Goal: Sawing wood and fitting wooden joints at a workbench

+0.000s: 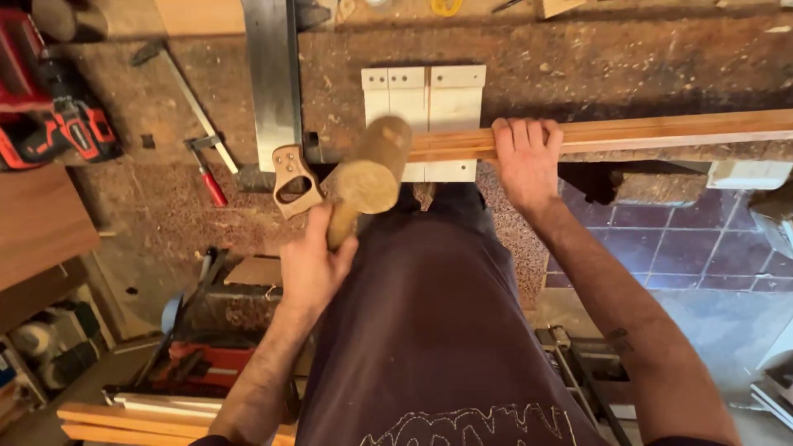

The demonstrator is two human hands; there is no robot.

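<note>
My left hand (312,263) grips the handle of a round wooden mallet (373,165), whose head hovers over the near edge of the workbench (578,66). My right hand (527,158) clamps down on a long reddish wooden strip (661,130) that runs along the bench's front edge to the right. Under the strip lie pale wooden boards (425,99) set side by side. The mallet head sits just left of the strip's end.
A handsaw (277,107) with a wooden handle lies left of the boards. A bar clamp (194,124) with a red grip rests further left. A red power drill (58,124) sits at the far left. Timber and tools crowd the floor below.
</note>
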